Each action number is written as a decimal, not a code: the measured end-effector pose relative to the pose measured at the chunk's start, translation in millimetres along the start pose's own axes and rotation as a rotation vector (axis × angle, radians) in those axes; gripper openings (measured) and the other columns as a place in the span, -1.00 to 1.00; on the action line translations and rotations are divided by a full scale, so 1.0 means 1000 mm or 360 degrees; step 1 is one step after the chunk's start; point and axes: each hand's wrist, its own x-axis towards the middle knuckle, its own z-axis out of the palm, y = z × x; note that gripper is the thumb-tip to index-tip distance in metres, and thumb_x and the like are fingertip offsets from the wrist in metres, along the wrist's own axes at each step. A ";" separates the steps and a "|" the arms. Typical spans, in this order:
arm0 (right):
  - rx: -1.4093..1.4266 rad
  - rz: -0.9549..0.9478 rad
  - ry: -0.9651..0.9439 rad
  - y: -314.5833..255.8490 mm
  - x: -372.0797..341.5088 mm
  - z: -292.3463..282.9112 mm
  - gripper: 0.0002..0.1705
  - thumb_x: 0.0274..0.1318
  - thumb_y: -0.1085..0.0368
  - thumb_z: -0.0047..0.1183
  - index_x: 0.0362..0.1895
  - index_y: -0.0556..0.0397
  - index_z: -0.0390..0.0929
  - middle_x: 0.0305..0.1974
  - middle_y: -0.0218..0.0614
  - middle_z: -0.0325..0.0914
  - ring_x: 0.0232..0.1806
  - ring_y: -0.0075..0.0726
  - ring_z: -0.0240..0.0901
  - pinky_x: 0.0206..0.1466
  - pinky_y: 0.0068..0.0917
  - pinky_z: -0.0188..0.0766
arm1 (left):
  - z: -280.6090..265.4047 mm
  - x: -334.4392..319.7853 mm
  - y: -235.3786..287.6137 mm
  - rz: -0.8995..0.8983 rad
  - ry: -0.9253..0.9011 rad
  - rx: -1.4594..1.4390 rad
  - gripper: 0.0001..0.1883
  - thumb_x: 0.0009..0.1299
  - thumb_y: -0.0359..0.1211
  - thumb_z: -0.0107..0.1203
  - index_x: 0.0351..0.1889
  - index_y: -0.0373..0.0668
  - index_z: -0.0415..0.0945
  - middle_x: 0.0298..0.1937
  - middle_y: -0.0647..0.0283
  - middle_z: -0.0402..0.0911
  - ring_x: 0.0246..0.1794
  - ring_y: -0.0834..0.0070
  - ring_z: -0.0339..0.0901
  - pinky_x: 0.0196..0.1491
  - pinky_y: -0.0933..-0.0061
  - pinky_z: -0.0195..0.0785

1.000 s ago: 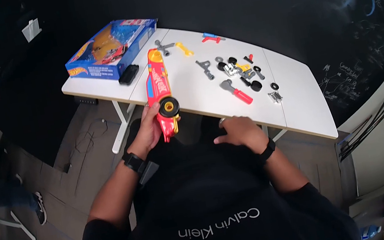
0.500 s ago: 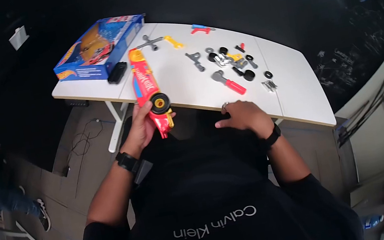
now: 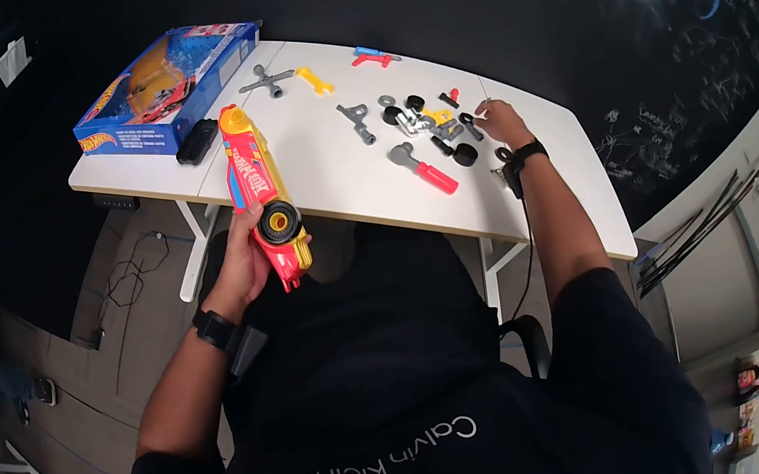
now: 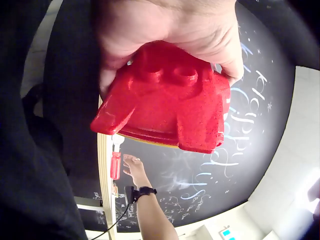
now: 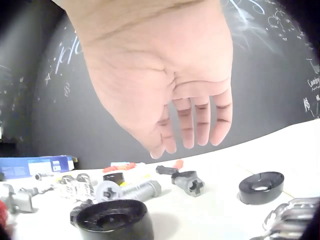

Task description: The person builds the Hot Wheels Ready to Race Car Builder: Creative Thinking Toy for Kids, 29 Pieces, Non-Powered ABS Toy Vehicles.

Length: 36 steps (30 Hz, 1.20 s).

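Observation:
My left hand [image 3: 243, 260] grips a red and yellow toy car [image 3: 252, 180] near one end, by its black wheel with the yellow hub. The car is held up in front of the table's near edge. From the left wrist, its red underside or end [image 4: 160, 107] shows under the palm. Over the right part of the table reaches my right hand [image 3: 503, 123], with nothing between its loosely bent fingers. Below it in the right wrist view lie a grey socketed piece [image 5: 190, 184], a black tyre [image 5: 261, 188], a black wheel [image 5: 117, 222] and a silver piece [image 5: 295, 217].
On the white table [image 3: 341, 188] lie a red-handled grey toy tool [image 3: 435, 177], a yellow wrench [image 3: 314, 82], a grey cross-shaped piece [image 3: 266, 81] and a blue-red piece [image 3: 375, 57]. A blue toy box [image 3: 148, 140] stands at the left, beside a black object [image 3: 198, 142].
My right hand has moved from the table's near edge out over the small parts at the right. The left hand keeps hold of the toy car, and the head view has shifted.

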 end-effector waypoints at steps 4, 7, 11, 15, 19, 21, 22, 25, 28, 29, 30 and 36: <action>-0.0148 0.0123 -0.0090 -0.012 0.023 0.017 -0.63 0.13 0.06 0.30 -0.02 -0.09 0.73 -0.01 -0.12 0.69 0.09 -0.01 0.62 0.16 -0.14 0.57 | -0.004 0.001 -0.007 0.0053 0.0037 0.0103 -0.28 0.48 0.11 0.09 0.36 -0.25 0.25 0.11 0.03 0.55 0.07 0.21 0.63 0.17 -0.03 0.56; -0.0304 0.0198 -0.0237 -0.028 0.035 0.023 -0.60 0.15 0.11 0.26 0.07 -0.10 0.68 0.13 -0.16 0.59 0.22 -0.01 0.50 0.21 -0.10 0.55 | -0.007 0.001 -0.010 0.0070 0.0012 0.0146 -0.24 0.46 0.08 0.16 0.42 -0.20 0.16 0.14 0.05 0.51 0.10 0.24 0.61 0.17 -0.02 0.57; -0.0405 0.0387 -0.0290 -0.033 0.044 0.036 -0.54 0.18 0.18 0.20 0.16 0.00 0.61 0.26 -0.20 0.48 0.36 -0.06 0.36 0.31 -0.05 0.44 | -0.008 -0.001 -0.012 0.0052 0.0014 0.0153 -0.20 0.46 0.04 0.18 0.48 -0.15 0.06 0.24 0.05 0.44 0.18 0.23 0.57 0.17 -0.05 0.56; -0.0455 0.0469 -0.0138 -0.025 0.050 0.050 -0.54 0.19 0.10 0.21 0.12 0.01 0.63 0.25 -0.22 0.50 0.33 -0.04 0.41 0.26 -0.02 0.50 | -0.006 -0.003 -0.013 0.0027 0.0016 0.0117 -0.23 0.48 -0.01 0.17 0.48 -0.16 0.05 0.24 0.06 0.43 0.18 0.23 0.57 0.19 -0.05 0.55; -0.0495 0.0508 -0.0095 -0.035 0.041 0.041 -0.58 0.23 0.23 0.11 0.16 0.04 0.61 0.23 -0.23 0.48 0.35 -0.08 0.33 0.34 0.03 0.33 | 0.001 -0.004 -0.006 -0.0034 -0.0065 -0.0058 -0.29 0.49 -0.19 0.18 0.48 -0.16 0.05 0.34 0.15 0.36 0.34 0.40 0.41 0.40 0.23 0.31; -0.0551 0.0427 -0.0011 -0.036 0.045 0.037 -0.58 0.26 0.17 0.09 0.13 0.09 0.61 0.20 -0.19 0.49 0.33 -0.05 0.35 0.28 0.08 0.40 | 0.000 -0.005 -0.005 -0.0027 -0.0072 -0.0070 -0.29 0.50 -0.21 0.17 0.49 -0.16 0.04 0.34 0.17 0.36 0.35 0.41 0.40 0.40 0.23 0.31; -0.0429 0.0377 0.0168 -0.043 0.047 0.031 -0.60 0.28 0.14 0.06 0.07 0.11 0.62 0.17 -0.15 0.50 0.29 0.02 0.38 0.25 0.11 0.43 | 0.004 -0.006 -0.002 -0.0005 -0.0060 -0.0067 -0.29 0.51 -0.24 0.16 0.50 -0.15 0.02 0.35 0.18 0.35 0.35 0.42 0.40 0.40 0.24 0.30; -0.0239 -0.0325 0.0578 -0.036 0.065 0.025 -0.57 0.38 0.08 -0.11 -0.24 0.24 0.57 -0.20 0.22 0.54 0.00 0.28 0.50 -0.03 0.15 0.49 | 0.009 -0.006 0.000 0.0002 0.0007 -0.0064 -0.26 0.52 -0.28 0.17 0.54 -0.13 -0.03 0.39 0.20 0.32 0.38 0.43 0.37 0.42 0.20 0.28; 0.1186 -0.0158 0.0421 -0.101 0.035 -0.010 -0.60 0.53 0.12 -0.21 -0.28 0.16 0.48 -0.42 -0.14 0.55 -0.44 -0.21 0.54 -0.39 -0.30 0.49 | 0.016 -0.005 0.001 -0.0011 0.0155 -0.0018 -0.23 0.48 -0.25 0.24 0.50 -0.12 -0.02 0.38 0.18 0.32 0.40 0.40 0.35 0.39 0.18 0.32; 0.1577 -0.0162 0.0308 -0.123 0.021 -0.019 -0.60 0.56 0.10 -0.22 -0.27 0.11 0.47 -0.44 -0.27 0.54 -0.52 -0.41 0.50 -0.43 -0.45 0.46 | 0.018 -0.004 0.000 -0.0002 0.0204 -0.0021 -0.23 0.47 -0.25 0.26 0.49 -0.12 -0.02 0.37 0.17 0.32 0.40 0.39 0.35 0.38 0.17 0.33; 0.1702 -0.0207 0.0118 -0.151 -0.004 -0.036 -0.62 0.57 0.10 -0.21 -0.22 0.10 0.48 -0.44 -0.35 0.53 -0.50 -0.54 0.48 -0.43 -0.54 0.44 | 0.023 -0.005 0.004 -0.0019 0.0245 -0.0036 -0.24 0.46 -0.24 0.28 0.46 -0.11 -0.01 0.35 0.15 0.33 0.39 0.37 0.37 0.37 0.16 0.35; 0.1804 -0.0607 -0.0802 -0.277 -0.145 -0.080 -0.76 0.52 0.18 -0.05 -0.02 0.11 0.49 -0.48 -0.48 0.48 -0.50 -0.70 0.41 -0.43 -0.64 0.39 | 0.020 -0.004 0.006 0.0002 0.0196 -0.0051 -0.26 0.46 -0.17 0.27 0.42 -0.10 0.01 0.31 0.16 0.37 0.31 0.42 0.44 0.27 0.13 0.46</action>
